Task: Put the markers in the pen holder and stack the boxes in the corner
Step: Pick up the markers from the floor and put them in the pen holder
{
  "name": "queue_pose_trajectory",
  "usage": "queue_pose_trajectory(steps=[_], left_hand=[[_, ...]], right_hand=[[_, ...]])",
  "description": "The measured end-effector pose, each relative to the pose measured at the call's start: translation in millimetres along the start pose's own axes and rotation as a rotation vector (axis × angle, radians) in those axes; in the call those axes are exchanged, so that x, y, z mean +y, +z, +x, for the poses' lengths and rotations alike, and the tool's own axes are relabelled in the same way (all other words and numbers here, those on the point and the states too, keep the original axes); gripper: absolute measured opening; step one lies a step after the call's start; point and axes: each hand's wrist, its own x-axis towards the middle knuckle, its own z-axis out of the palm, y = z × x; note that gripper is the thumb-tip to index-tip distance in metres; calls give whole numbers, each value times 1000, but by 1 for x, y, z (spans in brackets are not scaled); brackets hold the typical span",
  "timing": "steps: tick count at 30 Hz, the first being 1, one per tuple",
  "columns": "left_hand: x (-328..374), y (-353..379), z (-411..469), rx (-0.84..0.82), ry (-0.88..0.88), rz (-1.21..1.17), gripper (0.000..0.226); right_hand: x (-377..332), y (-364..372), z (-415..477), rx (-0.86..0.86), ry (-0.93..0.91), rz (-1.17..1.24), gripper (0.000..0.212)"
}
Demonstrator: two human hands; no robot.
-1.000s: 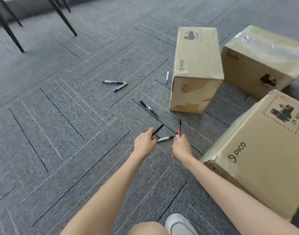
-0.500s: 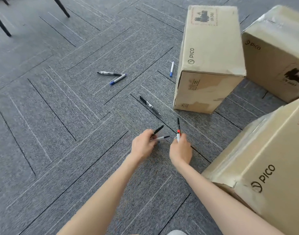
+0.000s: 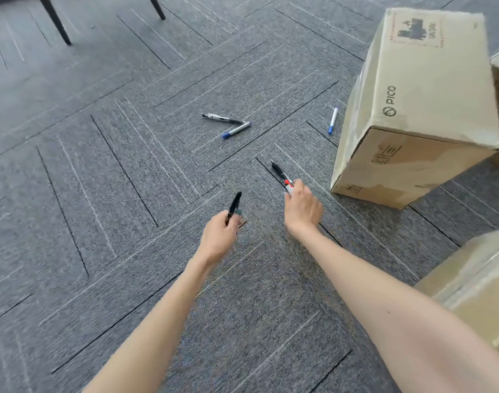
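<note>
We grip a black marker (image 3: 233, 206) in our left hand (image 3: 218, 236), fingers (image 3: 237, 219) wrapped around its barrel, tip up. Our right hand (image 3: 302, 207) closes on a red-banded marker (image 3: 288, 185), reaching at a black pen (image 3: 278, 170) lying on the grey carpet (image 3: 129, 194) just past its fingers. Further beyond lie a blue-capped marker (image 3: 236, 130) touching a dark pen (image 3: 223, 118), and another blue marker (image 3: 332, 120) beside a PICO cardboard box (image 3: 418, 109) to the right.

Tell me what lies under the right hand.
Under the right hand: a black pen on the carpet and a red-and-white marker poking past the fingers. Their lower ends are covered.
</note>
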Motion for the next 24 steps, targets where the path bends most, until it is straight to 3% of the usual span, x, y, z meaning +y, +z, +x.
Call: queue_pose_trajectory(steps=[7,13,18,24], left_hand=[[-13,-10,7,-8,-72,-130,35],[23,-31,-31,-49,-116,-163,29],[105,-79,-95,-118,-159,-239,26],[261,-151,-165,-140,-147,-220,29]], right_hand=[[-5,7,17,-53,17,-123,23],[-17,-31,-33,-178,-61,-9,28],[-55,-142,-81,-249,-64,78,28],[-117,-329,-106,-337,-21,194,27]])
